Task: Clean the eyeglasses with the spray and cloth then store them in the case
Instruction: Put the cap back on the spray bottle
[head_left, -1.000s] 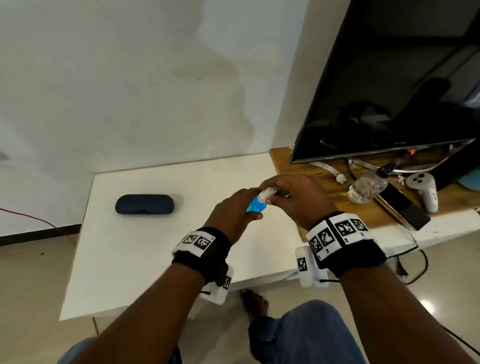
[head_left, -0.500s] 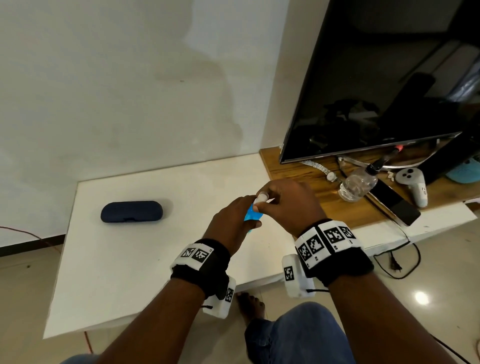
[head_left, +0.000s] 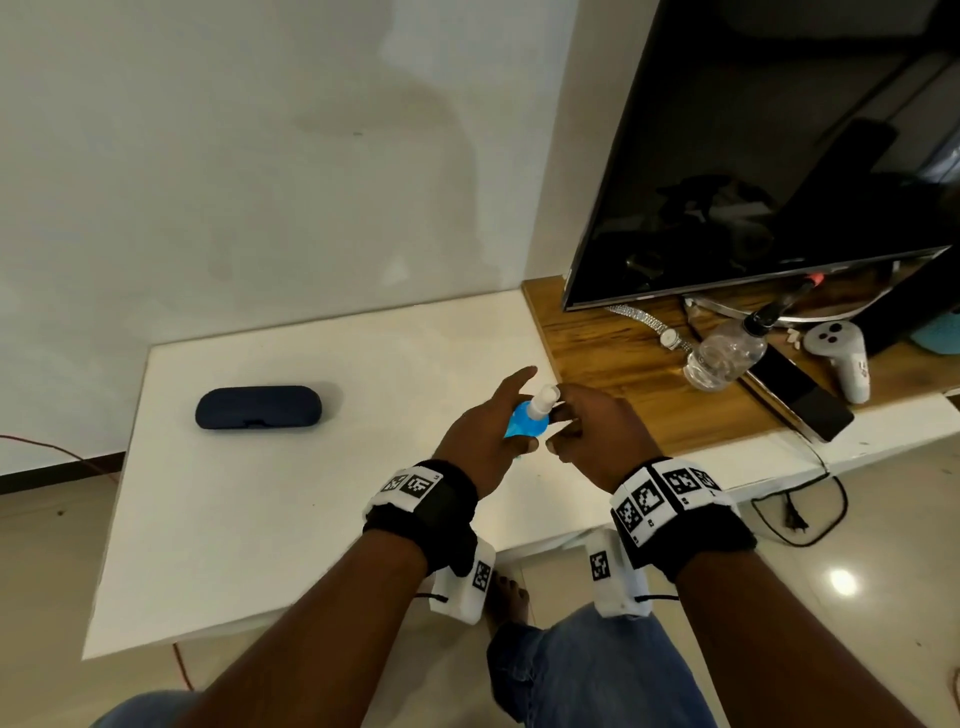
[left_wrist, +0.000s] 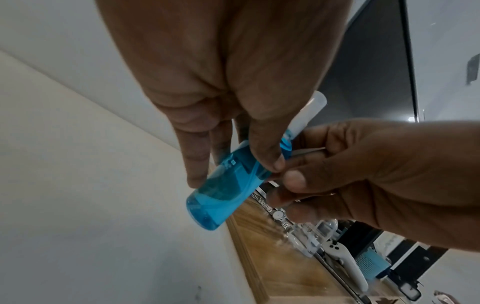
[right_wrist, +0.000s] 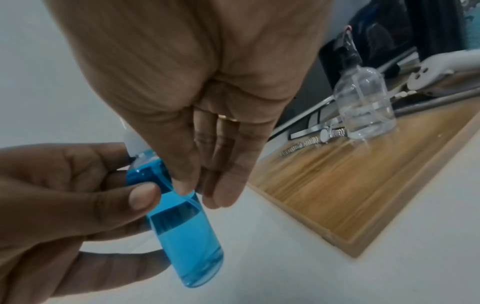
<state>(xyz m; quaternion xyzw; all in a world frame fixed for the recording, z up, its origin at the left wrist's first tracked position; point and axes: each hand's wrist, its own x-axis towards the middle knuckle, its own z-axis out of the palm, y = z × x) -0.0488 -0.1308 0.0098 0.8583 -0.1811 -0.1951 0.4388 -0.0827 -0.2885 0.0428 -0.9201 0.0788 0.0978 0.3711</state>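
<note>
My left hand (head_left: 498, 415) grips a small blue spray bottle (head_left: 524, 426) above the white table (head_left: 311, 519), index finger stretched forward. The white nozzle (head_left: 548, 397) stands bare at the top. In the left wrist view the bottle (left_wrist: 221, 195) tilts, held between thumb and fingers. My right hand (head_left: 566, 426) sits just right of the bottle with its fingers curled, and seems to pinch a small clear cap (left_wrist: 309, 151). The right wrist view shows the bottle (right_wrist: 187, 236) about half full. A dark blue eyeglasses case (head_left: 258, 414) lies shut at the table's far left. Eyeglasses and cloth are out of sight.
To the right lies a wooden board (head_left: 623, 374) with a clear pump bottle (head_left: 724, 353), a wristwatch (head_left: 670, 339), a phone (head_left: 800, 400) and a white controller (head_left: 844, 364) under a dark TV (head_left: 779, 156). A black cable (head_left: 800, 514) lies on the floor.
My right hand has come off the bottle's top and moved slightly right and down, leaving the white nozzle bare. The left index finger has straightened. The head view has shifted.
</note>
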